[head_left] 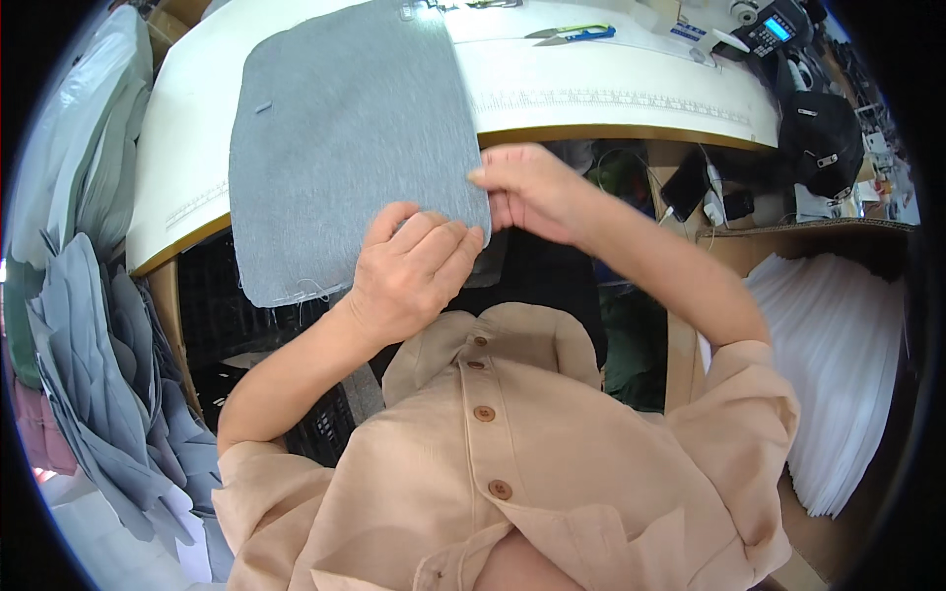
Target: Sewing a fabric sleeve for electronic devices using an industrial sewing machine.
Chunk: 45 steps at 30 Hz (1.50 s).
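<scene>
A grey-blue fabric panel (345, 128) with rounded corners lies over the white table and hangs past its front edge. Loose threads trail from its near edge, and a small tab shows on its left side. My left hand (414, 266) is closed on the panel's near right part, fingers bent over the cloth. Slightly blurred, my right hand (537, 192) is closed at the panel's right edge, thumb on top and the other fingers partly hidden under it. At the panel's far end, a bright light falls beside metal machine parts (473, 4).
Blue-and-yellow thread snips (576, 35) lie on the white table (611, 79), beyond a printed ruler strip. Grey cut pieces (89, 345) hang in a pile at left. A black bag (820, 143) and a stack of white sheets (823, 364) stand at right.
</scene>
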Each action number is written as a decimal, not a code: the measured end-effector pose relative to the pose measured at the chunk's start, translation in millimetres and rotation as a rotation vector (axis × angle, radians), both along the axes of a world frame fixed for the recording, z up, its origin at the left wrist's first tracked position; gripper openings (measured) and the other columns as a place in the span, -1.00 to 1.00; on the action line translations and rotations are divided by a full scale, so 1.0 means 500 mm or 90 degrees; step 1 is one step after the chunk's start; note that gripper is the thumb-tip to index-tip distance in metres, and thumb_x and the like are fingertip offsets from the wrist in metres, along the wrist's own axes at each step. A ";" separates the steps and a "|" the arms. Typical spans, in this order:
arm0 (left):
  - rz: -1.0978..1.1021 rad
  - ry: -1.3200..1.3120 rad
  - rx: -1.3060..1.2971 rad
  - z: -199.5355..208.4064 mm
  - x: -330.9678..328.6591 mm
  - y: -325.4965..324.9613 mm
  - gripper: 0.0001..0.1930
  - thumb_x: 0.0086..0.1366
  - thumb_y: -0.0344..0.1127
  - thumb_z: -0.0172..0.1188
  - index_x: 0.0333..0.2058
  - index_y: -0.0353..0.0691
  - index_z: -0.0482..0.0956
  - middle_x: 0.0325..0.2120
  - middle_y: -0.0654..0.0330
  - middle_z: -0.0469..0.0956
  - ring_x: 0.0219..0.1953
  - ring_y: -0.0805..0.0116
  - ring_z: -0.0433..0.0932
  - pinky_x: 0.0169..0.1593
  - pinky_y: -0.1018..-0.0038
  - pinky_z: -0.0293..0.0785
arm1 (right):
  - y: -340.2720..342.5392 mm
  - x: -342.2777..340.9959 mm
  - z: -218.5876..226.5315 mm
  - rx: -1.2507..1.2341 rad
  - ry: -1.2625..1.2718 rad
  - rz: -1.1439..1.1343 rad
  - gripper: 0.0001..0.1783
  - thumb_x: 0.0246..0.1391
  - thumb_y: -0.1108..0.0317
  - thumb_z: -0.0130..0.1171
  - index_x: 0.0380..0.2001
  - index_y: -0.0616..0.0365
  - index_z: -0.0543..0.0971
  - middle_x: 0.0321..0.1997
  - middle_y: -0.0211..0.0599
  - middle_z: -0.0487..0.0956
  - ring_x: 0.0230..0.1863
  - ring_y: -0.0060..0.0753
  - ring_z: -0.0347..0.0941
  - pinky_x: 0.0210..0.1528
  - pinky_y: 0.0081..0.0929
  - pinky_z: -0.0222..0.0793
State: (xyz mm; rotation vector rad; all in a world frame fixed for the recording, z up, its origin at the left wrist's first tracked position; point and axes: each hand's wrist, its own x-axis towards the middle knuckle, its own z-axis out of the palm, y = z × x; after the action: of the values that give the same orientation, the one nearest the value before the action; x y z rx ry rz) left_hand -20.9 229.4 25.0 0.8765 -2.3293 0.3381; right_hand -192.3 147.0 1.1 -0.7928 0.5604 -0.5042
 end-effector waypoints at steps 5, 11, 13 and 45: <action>-0.089 -0.017 -0.011 0.020 -0.001 -0.014 -0.89 -0.19 -0.40 0.12 -0.61 -0.28 0.46 -0.60 0.27 0.35 -0.53 0.39 0.32 -0.29 0.45 0.29 | -0.086 0.059 0.082 -0.153 0.287 -0.085 -0.82 -0.13 0.57 -0.02 -0.38 0.40 0.37 -0.40 -0.12 0.44 -0.44 -0.27 0.45 -0.43 -0.30 0.47; -0.134 -0.143 0.070 0.044 0.005 -0.022 -0.88 -0.14 -0.47 0.13 -0.52 -0.31 0.50 -0.60 0.25 0.35 -0.48 0.40 0.35 -0.25 0.42 0.32 | -0.146 0.069 0.124 -0.325 0.503 0.003 -0.05 -0.27 0.60 0.09 0.19 0.22 -0.18 -0.54 -0.14 0.42 -0.63 -0.49 0.37 -0.66 -0.61 0.38; -0.136 -0.145 0.074 0.044 0.002 -0.026 -0.89 -0.14 -0.46 0.12 -0.53 -0.31 0.50 -0.62 0.25 0.31 -0.50 0.40 0.33 -0.23 0.41 0.31 | -0.151 0.078 0.142 -0.382 0.591 0.059 -0.07 -0.27 0.59 0.08 0.19 0.20 -0.14 -0.57 -0.14 0.44 -0.66 -0.49 0.38 -0.68 -0.61 0.36; -0.053 -0.100 0.093 -0.020 0.084 -0.394 -0.93 -0.16 -0.39 0.05 -0.61 -0.21 0.42 -0.57 0.28 0.31 -0.44 0.40 0.35 -0.41 0.49 0.37 | -0.394 0.135 0.074 -0.382 0.613 -0.069 -0.89 -0.25 0.47 0.10 -0.66 0.29 0.43 -0.73 -0.34 0.40 -0.83 -0.58 0.29 -0.81 -0.61 0.25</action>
State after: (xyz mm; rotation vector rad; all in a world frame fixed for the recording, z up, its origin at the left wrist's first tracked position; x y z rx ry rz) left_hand 21.0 32.4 15.1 0.8450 -2.5538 0.2113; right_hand -125.0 -49.8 38.2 -1.6008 1.3784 -0.3647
